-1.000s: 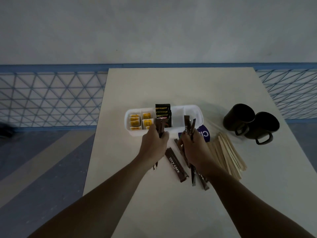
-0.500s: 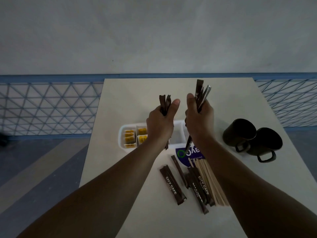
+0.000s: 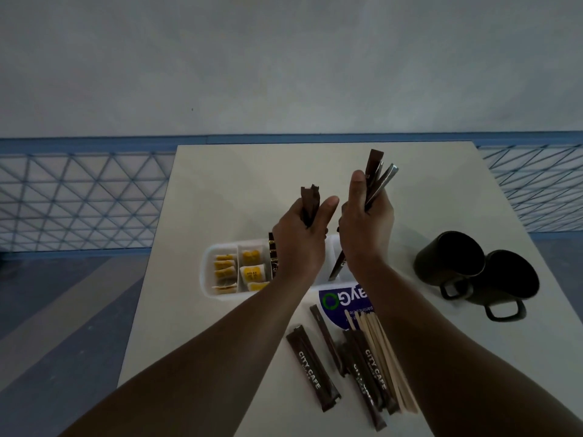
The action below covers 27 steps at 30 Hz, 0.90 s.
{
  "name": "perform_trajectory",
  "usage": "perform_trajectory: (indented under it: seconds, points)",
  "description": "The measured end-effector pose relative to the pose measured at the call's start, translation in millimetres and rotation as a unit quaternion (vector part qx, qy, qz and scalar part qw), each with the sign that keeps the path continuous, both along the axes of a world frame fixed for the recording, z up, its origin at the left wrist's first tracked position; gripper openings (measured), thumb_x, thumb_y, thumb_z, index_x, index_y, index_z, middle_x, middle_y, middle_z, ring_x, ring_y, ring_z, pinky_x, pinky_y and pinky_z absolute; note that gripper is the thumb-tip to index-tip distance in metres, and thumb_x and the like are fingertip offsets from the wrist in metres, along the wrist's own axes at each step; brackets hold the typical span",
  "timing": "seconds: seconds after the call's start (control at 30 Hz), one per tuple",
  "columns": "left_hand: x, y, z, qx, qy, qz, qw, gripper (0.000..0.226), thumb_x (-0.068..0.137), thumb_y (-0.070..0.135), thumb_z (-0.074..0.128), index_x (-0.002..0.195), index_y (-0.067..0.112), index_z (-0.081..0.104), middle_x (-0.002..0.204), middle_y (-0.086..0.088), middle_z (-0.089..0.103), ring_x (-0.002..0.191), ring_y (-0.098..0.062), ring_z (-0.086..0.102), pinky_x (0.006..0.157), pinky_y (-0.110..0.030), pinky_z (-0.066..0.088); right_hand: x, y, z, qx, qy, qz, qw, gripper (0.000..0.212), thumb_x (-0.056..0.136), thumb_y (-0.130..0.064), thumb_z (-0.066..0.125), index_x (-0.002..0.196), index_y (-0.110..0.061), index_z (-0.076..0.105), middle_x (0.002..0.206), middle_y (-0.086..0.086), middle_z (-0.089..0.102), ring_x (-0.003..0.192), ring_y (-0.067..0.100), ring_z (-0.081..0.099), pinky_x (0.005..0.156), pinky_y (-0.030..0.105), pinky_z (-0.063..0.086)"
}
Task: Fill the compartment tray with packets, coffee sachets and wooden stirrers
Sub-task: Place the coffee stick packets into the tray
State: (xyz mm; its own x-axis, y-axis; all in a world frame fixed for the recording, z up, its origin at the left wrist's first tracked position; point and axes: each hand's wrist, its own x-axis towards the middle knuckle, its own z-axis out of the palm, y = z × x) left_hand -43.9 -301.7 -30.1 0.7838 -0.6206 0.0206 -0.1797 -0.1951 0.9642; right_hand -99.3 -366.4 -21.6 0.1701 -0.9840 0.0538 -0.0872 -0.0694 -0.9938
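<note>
Both hands are hovering above the tray: the left hand and right hand are each pinching upright coffee sachets in closed fingers, probably squaring bundles for an empty compartment.

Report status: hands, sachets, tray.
Left hand and right hand each shut on coffee sachets, raised over tray. More sachets on table. Nothing blocking.

Both hands have lifted their coffee sachets above the tray.
</note>
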Motion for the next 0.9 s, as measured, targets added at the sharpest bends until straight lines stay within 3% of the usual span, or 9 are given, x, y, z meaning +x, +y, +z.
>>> perform_trajectory:
  seconds: [0.1, 0.3, 0.47, 0.6, 0.67, 0.8, 0.9]
  points:
    - [-2.6, -1.8, -13.1, 0.001, -0.031, -0.008, 0.999, 0.031, 0.090, 0.040, 0.063, 0.079, 0.012, 0.057, 0.070, -0.005, 0.066, 0.067, -0.018, 0.066, 0.067, -0.024, 0.052, -2.1, -3.2, -8.9, 0.002, 0.006, -0.003, 1.000, 0.034, 0.099, -0.050, 0.050, 0.069, -0.033, 0.048, 0.056, 0.000, 0.044, 0.052, 0.021, 0.041, 0.053, 0.035, 0.040]
    - [-1.3, -2.5, -19.4, 0.027, -0.059, -0.021, 0.998, 0.026, 0.088, 0.033, 0.068, 0.097, 0.010, 0.062, 0.081, -0.002, 0.070, 0.072, -0.011, 0.065, 0.067, -0.012, 0.048, -0.5, -3.1, -14.4, 0.008, 0.006, -0.010, 1.000, 0.036, 0.100, -0.047, 0.050, 0.071, -0.027, 0.046, 0.058, 0.006, 0.044, 0.052, 0.024, 0.040, 0.050, 0.034, 0.039]
    - [5.3, -3.5, -10.8, 0.036, -0.065, -0.018, 0.997, 0.029, 0.086, 0.028, 0.072, 0.107, 0.010, 0.063, 0.085, 0.008, 0.064, 0.073, 0.004, 0.057, 0.067, 0.002, 0.040, 6.0, 0.1, -12.9, -0.004, 0.012, -0.011, 1.000, 0.033, 0.101, -0.042, 0.049, 0.077, -0.020, 0.050, 0.059, 0.001, 0.049, 0.051, 0.010, 0.045, 0.049, 0.021, 0.042]
    - [13.7, -3.1, -6.8, 0.045, -0.052, -0.006, 0.998, 0.023, 0.094, 0.032, 0.062, 0.107, 0.014, 0.065, 0.094, 0.008, 0.069, 0.078, 0.002, 0.060, 0.066, 0.003, 0.039, 12.0, 4.6, -16.8, -0.019, 0.027, 0.004, 0.999, 0.031, 0.102, -0.040, 0.049, 0.087, -0.013, 0.055, 0.059, -0.007, 0.052, 0.048, 0.003, 0.047, 0.049, 0.018, 0.042]
    - [17.7, -2.3, -3.4, 0.052, -0.033, -0.002, 0.998, 0.024, 0.098, 0.036, 0.053, 0.106, 0.016, 0.065, 0.095, 0.008, 0.071, 0.082, -0.001, 0.063, 0.067, -0.001, 0.041, 12.9, 9.3, -20.5, -0.025, 0.043, 0.014, 0.999, 0.030, 0.102, -0.040, 0.050, 0.091, -0.012, 0.057, 0.059, -0.008, 0.055, 0.047, 0.002, 0.052, 0.048, 0.015, 0.041]
    - [28.2, 1.2, 0.6, 0.051, 0.010, 0.015, 0.999, 0.030, 0.099, 0.042, 0.046, 0.104, 0.019, 0.064, 0.097, 0.010, 0.071, 0.091, -0.006, 0.065, 0.082, -0.026, 0.049, 9.0, 22.6, -29.5, -0.029, 0.092, 0.063, 0.993, 0.026, 0.102, -0.039, 0.049, 0.097, -0.015, 0.057, 0.059, -0.005, 0.059, 0.047, 0.001, 0.057, 0.044, 0.012, 0.038]
    - [36.5, 5.2, 0.9, 0.045, 0.026, 0.026, 0.998, 0.030, 0.099, 0.045, 0.045, 0.102, 0.021, 0.063, 0.097, 0.010, 0.071, 0.094, -0.008, 0.066, 0.090, -0.035, 0.052, 6.5, 30.7, -35.7, -0.043, 0.110, 0.114, 0.986, 0.020, 0.103, -0.034, 0.050, 0.100, -0.016, 0.056, 0.063, -0.004, 0.064, 0.053, 0.004, 0.063, 0.045, 0.015, 0.043]
